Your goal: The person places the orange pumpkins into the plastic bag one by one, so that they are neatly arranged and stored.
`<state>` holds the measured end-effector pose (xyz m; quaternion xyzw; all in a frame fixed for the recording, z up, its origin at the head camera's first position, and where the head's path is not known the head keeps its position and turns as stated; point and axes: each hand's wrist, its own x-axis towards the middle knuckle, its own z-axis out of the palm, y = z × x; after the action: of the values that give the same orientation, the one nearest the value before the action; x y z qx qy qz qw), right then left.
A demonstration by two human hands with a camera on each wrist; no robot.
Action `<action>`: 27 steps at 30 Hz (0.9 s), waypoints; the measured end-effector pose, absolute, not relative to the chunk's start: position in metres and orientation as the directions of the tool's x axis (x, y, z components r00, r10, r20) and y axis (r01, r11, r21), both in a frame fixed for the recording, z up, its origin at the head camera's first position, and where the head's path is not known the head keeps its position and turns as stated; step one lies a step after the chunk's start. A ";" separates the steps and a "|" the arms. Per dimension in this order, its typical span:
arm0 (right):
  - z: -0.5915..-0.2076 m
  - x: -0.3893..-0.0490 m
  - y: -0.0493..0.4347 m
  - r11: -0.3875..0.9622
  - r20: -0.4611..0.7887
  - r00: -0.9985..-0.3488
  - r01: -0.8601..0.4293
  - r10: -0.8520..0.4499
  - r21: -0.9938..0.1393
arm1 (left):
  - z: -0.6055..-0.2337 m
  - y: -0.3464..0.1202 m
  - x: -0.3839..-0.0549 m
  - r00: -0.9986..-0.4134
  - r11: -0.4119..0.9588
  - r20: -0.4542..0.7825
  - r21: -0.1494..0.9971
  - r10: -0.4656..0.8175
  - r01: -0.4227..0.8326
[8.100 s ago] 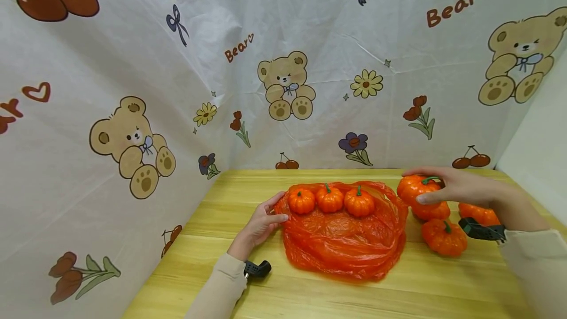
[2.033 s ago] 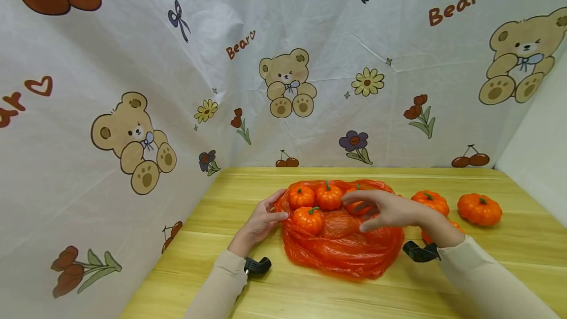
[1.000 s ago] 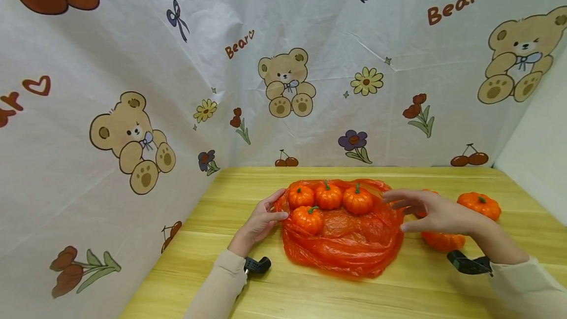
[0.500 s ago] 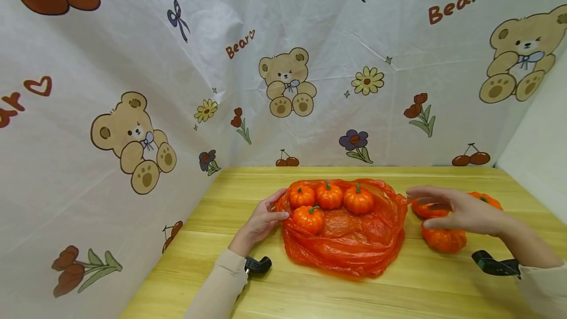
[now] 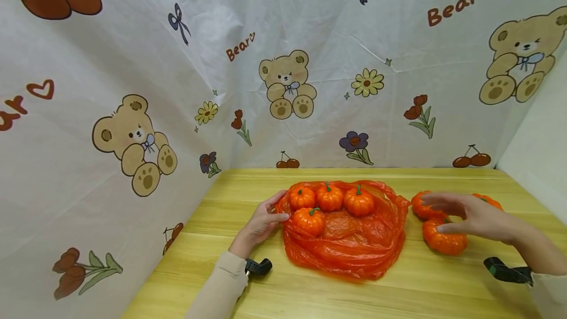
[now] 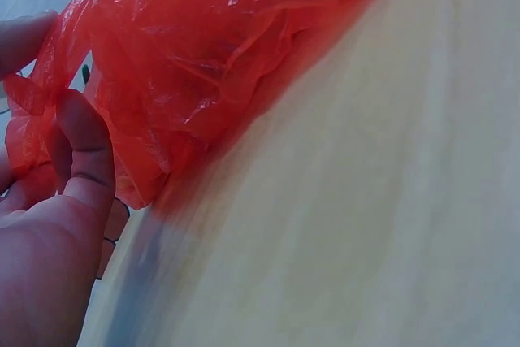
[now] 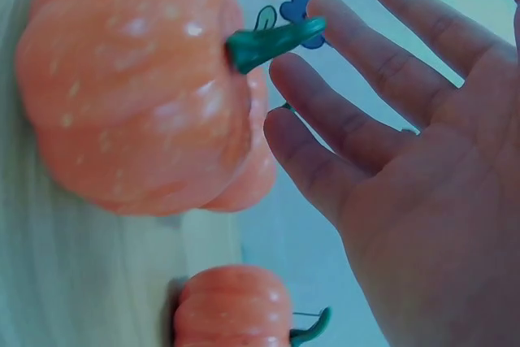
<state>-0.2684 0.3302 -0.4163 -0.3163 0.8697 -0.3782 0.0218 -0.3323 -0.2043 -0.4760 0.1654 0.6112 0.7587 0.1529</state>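
A red plastic bag [image 5: 345, 260] lies spread on the table, its mouth facing up. Several small orange toy pumpkins [image 5: 359, 202] sit in it, three along the back and one pumpkin [image 5: 308, 221] at front left. My left hand [image 5: 261, 223] pinches the bag's left rim between thumb and fingers, as the left wrist view also shows. To the right of the bag, my right hand [image 5: 476, 216] hovers with fingers extended above a near pumpkin [image 5: 444, 240], holding nothing. Another pumpkin [image 5: 423, 206] is partly behind its fingertips. In the right wrist view a green-stemmed pumpkin [image 7: 138, 87] is beside the fingers.
A third loose pumpkin [image 5: 489, 202] is mostly hidden behind the right hand. The wooden table [image 5: 283, 299] meets a bear-printed cloth [image 5: 328, 132] at the back and left. On the right rises a plain white wall [image 5: 536, 161].
Since 8 seconds ago, a pumpkin from the right has come to lie at the bag's front left. My right hand has drawn back rightward from over the bag; the left keeps its grip.
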 end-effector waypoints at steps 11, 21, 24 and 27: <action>-0.431 -0.270 0.345 0.550 0.129 -0.815 -0.489 -0.566 -0.677 | -0.475 -0.204 -0.334 -0.885 -0.210 0.093 0.978 0.455 -0.005; -0.440 -0.270 0.351 0.497 0.130 -0.787 -0.498 -0.603 -0.710 | -0.477 -0.205 -0.332 -0.894 -0.201 0.072 0.979 0.443 -0.021; -0.443 -0.272 0.353 0.518 0.142 -0.789 -0.516 -0.598 -0.682 | -0.477 -0.205 -0.333 -0.891 -0.208 0.083 0.978 0.447 -0.013; -0.444 -0.272 0.355 0.568 0.084 -0.815 -0.469 -0.573 -0.676 | -0.477 -0.205 -0.332 -0.890 -0.208 0.085 0.978 0.449 -0.011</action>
<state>-0.2721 0.3545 -0.4440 -0.2952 0.8826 -0.3586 0.0725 -0.3322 -0.2047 -0.4770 0.1790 0.6108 0.7562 0.1520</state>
